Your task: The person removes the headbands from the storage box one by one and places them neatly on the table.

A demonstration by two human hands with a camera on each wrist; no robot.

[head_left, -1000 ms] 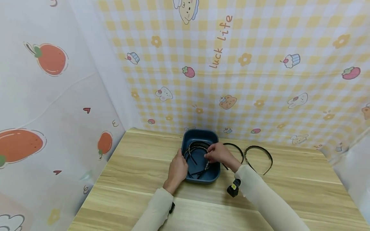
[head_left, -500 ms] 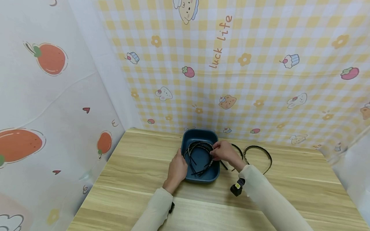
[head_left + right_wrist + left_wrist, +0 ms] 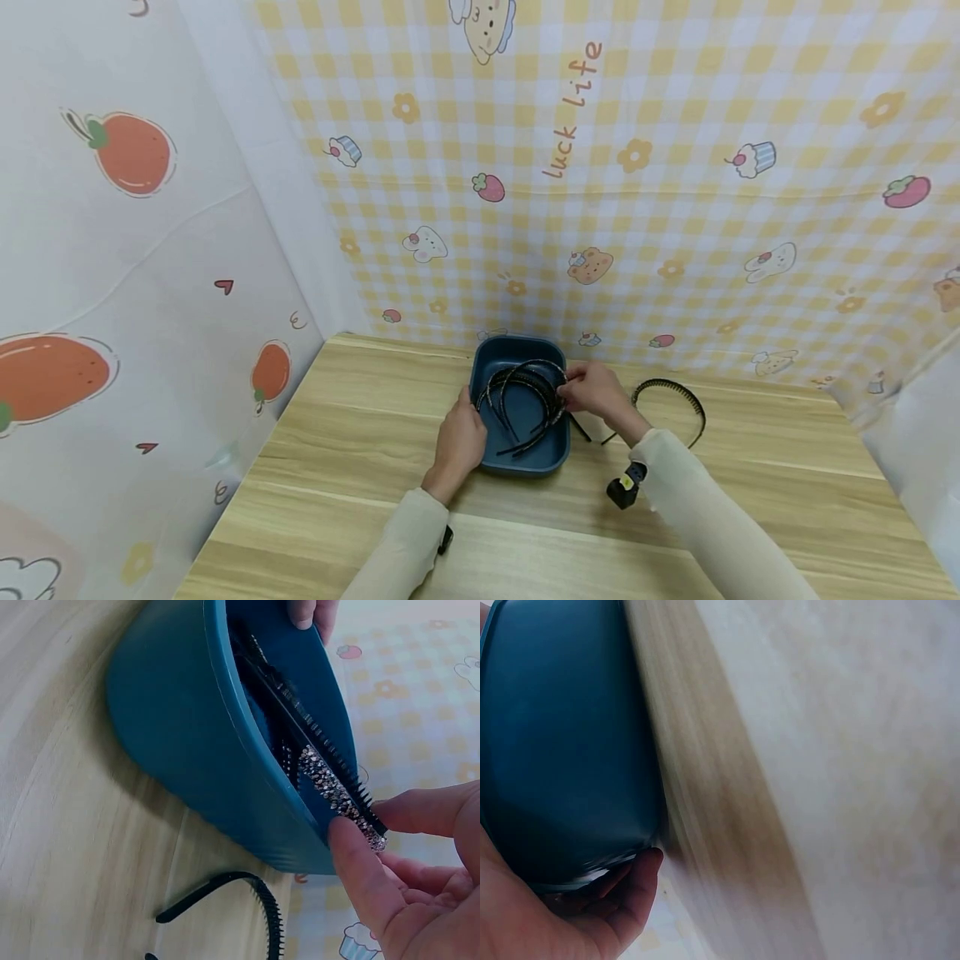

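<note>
A dark blue plastic bin (image 3: 534, 463) stands on the table with several black toothed headbands (image 3: 525, 373) inside it. My right hand (image 3: 596, 392) is at the bin's right rim, pinching a glittery headband (image 3: 330, 780) between thumb and fingers. That headband has a sparkly outer face and black teeth, and it slants up from the bin's inside to the rim in the right wrist view. At the bin's left side, my left hand (image 3: 459, 433) grips the wall; its fingers (image 3: 641, 889) curl around the bin's end in the left wrist view.
A toothed black headband (image 3: 701, 404) lies on the wooden table (image 3: 360, 400) to the right. Another headband (image 3: 581, 429) beside the bin is mostly hidden by my right hand. A yellow checked cloth (image 3: 675, 208) hangs close behind the bin.
My right hand has moved right, from over the bin's inside to its right rim, drawing the glittery headband along. My left hand and the bin have stayed in place.
</note>
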